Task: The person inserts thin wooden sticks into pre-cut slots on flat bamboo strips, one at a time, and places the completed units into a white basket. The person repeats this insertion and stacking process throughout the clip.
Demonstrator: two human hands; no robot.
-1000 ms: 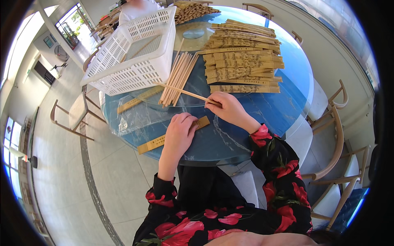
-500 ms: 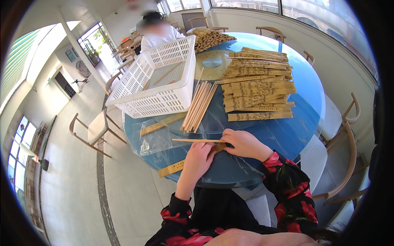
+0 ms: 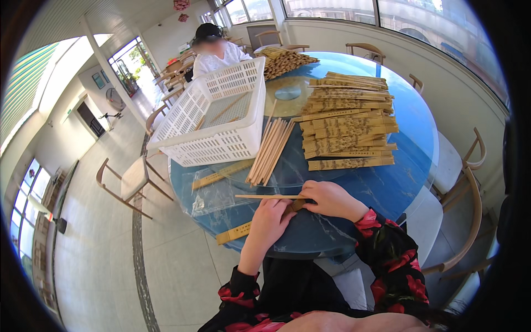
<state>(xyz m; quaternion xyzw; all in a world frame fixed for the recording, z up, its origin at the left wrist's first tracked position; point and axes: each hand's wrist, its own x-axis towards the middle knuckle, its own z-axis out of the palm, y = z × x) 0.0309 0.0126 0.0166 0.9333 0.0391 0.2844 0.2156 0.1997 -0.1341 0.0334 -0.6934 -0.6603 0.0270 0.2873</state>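
Observation:
My right hand (image 3: 331, 199) pinches a pair of bare wooden chopsticks (image 3: 268, 196) that points left, level above the round blue table (image 3: 398, 182). My left hand (image 3: 271, 220) rests on a printed paper chopstick sleeve (image 3: 243, 229) lying at the table's near edge, its fingers touching the sleeve's right end just under the chopsticks. A loose bundle of bare chopsticks (image 3: 270, 152) lies a little farther in. Beyond my right hand sits a stacked pile of sleeved chopsticks (image 3: 345, 124).
A white slatted plastic basket (image 3: 218, 119) stands at the left of the table, with another sleeve (image 3: 221, 174) and clear plastic film (image 3: 213, 196) in front of it. A person (image 3: 215, 52) sits at the far side by more chopsticks (image 3: 285, 61). Wooden chairs (image 3: 130, 180) ring the table.
My right hand has brought the chopsticks from the bundle toward the near edge, turning them level. My left hand stayed on the sleeve. The view tilted up.

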